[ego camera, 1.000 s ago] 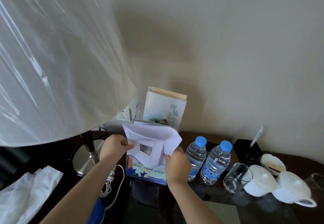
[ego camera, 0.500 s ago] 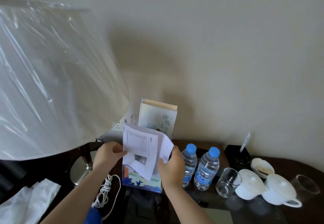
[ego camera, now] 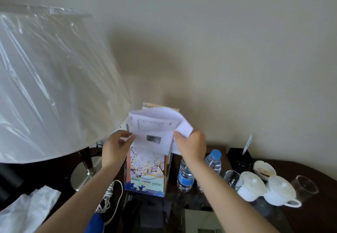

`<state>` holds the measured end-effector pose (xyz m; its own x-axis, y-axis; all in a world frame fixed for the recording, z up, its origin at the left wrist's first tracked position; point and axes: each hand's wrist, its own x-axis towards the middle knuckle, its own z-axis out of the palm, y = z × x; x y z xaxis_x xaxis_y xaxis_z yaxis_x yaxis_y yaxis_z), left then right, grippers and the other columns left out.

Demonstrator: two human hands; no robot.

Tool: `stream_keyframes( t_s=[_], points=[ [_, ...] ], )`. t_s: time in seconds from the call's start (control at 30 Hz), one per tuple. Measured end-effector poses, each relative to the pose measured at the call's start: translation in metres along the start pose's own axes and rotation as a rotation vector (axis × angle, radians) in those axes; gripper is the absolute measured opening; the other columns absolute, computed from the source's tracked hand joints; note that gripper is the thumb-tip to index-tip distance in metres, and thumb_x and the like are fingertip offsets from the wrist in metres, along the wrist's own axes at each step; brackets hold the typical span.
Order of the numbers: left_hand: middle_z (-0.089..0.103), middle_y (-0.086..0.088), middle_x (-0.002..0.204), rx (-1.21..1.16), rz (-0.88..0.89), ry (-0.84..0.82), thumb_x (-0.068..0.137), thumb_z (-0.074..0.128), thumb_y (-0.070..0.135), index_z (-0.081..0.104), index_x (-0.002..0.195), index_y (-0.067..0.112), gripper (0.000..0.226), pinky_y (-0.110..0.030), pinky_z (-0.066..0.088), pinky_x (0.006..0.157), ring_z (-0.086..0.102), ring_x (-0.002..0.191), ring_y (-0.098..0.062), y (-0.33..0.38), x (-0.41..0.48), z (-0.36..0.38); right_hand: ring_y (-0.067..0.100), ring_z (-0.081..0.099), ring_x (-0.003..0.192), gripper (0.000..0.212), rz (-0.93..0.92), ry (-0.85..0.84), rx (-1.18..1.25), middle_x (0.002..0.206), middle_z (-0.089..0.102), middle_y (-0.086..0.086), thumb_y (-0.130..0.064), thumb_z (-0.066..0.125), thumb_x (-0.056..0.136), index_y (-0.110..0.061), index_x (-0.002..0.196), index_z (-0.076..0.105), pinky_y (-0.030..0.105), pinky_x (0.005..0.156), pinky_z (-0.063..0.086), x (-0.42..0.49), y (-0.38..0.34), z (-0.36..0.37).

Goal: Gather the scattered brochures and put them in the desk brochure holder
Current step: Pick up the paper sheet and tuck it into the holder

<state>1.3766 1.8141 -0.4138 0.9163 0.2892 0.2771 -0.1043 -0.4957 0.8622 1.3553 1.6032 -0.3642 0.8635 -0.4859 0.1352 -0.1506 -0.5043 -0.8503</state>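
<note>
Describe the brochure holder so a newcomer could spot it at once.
From the big plastic-wrapped lampshade on the left, drop to the dark desk beside the lamp's metal base. The brochure holder is the clear upright box there, under the white sheet held by the left hand and right hand. Unlike the water bottles to its right, it shows a blossom-tree brochure through its front.

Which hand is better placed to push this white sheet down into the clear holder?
Right, probably. The right hand grips the folded side of the white sheet above the clear holder; the left hand only pinches its left edge with fingertips.
</note>
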Motion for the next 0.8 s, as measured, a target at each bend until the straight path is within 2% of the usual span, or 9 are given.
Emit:
stream_keyframes(
  t_s=[0.1, 0.2, 0.27, 0.33, 0.4, 0.47, 0.57, 0.7, 0.8],
  points=[
    [0.064, 0.015, 0.087, 0.042, 0.056, -0.039, 0.085, 0.067, 0.034, 0.061, 0.092, 0.026, 0.012, -0.023, 0.045, 0.059, 0.062, 0.08, -0.008, 0.023, 0.016, 0.009, 0.03, 0.067, 0.078, 0.013, -0.077, 0.051, 0.06, 0.081, 0.071, 0.009, -0.021, 0.069, 0.078, -0.01, 0.085, 0.069, 0.035, 0.064, 0.054, 0.031, -0.026, -0.032],
    [0.064, 0.005, 0.111, 0.321, 0.161, -0.249, 0.091, 0.059, 0.035, 0.061, 0.111, 0.023, 0.023, -0.028, 0.048, 0.079, 0.061, 0.1, -0.015, 0.032, 0.028, 0.022, 0.028, 0.066, 0.082, 0.017, -0.14, 0.13, 0.073, 0.09, 0.072, 0.008, -0.017, 0.068, 0.08, -0.01, 0.095, 0.07, 0.03, 0.066, 0.051, 0.054, -0.041, -0.048],
    [0.061, 0.006, 0.123, 0.51, 0.234, -0.39, 0.09, 0.054, 0.045, 0.058, 0.122, 0.027, 0.036, -0.031, 0.049, 0.088, 0.059, 0.108, -0.014, 0.033, 0.031, 0.03, 0.027, 0.066, 0.08, 0.013, -0.164, 0.157, 0.074, 0.086, 0.07, 0.005, -0.016, 0.068, 0.081, -0.009, 0.092, 0.069, 0.029, 0.064, 0.051, 0.062, -0.044, -0.047],
    [0.059, 0.006, 0.126, 0.679, 0.256, -0.513, 0.086, 0.051, 0.059, 0.054, 0.126, 0.03, 0.05, -0.034, 0.049, 0.092, 0.057, 0.113, -0.016, 0.03, 0.032, 0.038, 0.026, 0.065, 0.076, 0.008, -0.196, 0.154, 0.058, 0.077, 0.065, 0.002, -0.016, 0.066, 0.082, -0.009, 0.087, 0.067, 0.03, 0.061, 0.052, 0.064, -0.044, -0.039],
    [0.058, 0.006, 0.125, 0.842, 0.27, -0.595, 0.08, 0.047, 0.07, 0.051, 0.127, 0.029, 0.063, -0.035, 0.048, 0.092, 0.055, 0.114, -0.018, 0.024, 0.034, 0.044, 0.029, 0.066, 0.073, 0.008, -0.233, 0.132, 0.036, 0.075, 0.067, 0.005, -0.014, 0.065, 0.082, -0.007, 0.084, 0.066, 0.036, 0.06, 0.055, 0.064, -0.045, -0.026],
    [0.058, 0.005, 0.122, 0.963, 0.309, -0.596, 0.075, 0.047, 0.074, 0.049, 0.126, 0.03, 0.067, -0.035, 0.046, 0.089, 0.054, 0.111, -0.019, 0.02, 0.036, 0.048, 0.031, 0.064, 0.069, 0.008, -0.274, 0.086, 0.004, 0.072, 0.068, 0.008, -0.014, 0.063, 0.082, -0.007, 0.082, 0.065, 0.038, 0.059, 0.055, 0.062, -0.046, -0.009],
    [0.061, 0.005, 0.115, 1.043, 0.377, -0.564, 0.074, 0.048, 0.071, 0.05, 0.124, 0.03, 0.065, -0.034, 0.043, 0.086, 0.054, 0.106, -0.019, 0.018, 0.037, 0.049, 0.03, 0.057, 0.062, 0.011, -0.309, 0.019, -0.066, 0.059, 0.055, 0.003, -0.016, 0.061, 0.084, -0.008, 0.078, 0.057, 0.032, 0.055, 0.045, 0.061, -0.045, 0.015],
    [0.064, 0.006, 0.104, 0.984, 0.411, -0.507, 0.077, 0.043, 0.074, 0.057, 0.113, 0.031, 0.057, -0.03, 0.043, 0.082, 0.058, 0.098, -0.016, 0.013, 0.033, 0.041, 0.033, 0.061, 0.074, 0.014, -0.292, -0.038, -0.101, 0.08, 0.065, 0.013, -0.016, 0.06, 0.087, -0.006, 0.096, 0.061, 0.038, 0.066, 0.052, 0.058, -0.037, 0.037],
    [0.062, 0.008, 0.096, 0.955, 0.46, -0.493, 0.081, 0.041, 0.069, 0.06, 0.106, 0.03, 0.05, -0.028, 0.04, 0.077, 0.056, 0.094, -0.014, 0.01, 0.028, 0.032, 0.031, 0.063, 0.079, 0.018, -0.299, -0.096, -0.159, 0.087, 0.067, 0.01, -0.021, 0.057, 0.091, -0.01, 0.103, 0.063, 0.036, 0.068, 0.053, 0.056, -0.025, 0.046]
  ],
)
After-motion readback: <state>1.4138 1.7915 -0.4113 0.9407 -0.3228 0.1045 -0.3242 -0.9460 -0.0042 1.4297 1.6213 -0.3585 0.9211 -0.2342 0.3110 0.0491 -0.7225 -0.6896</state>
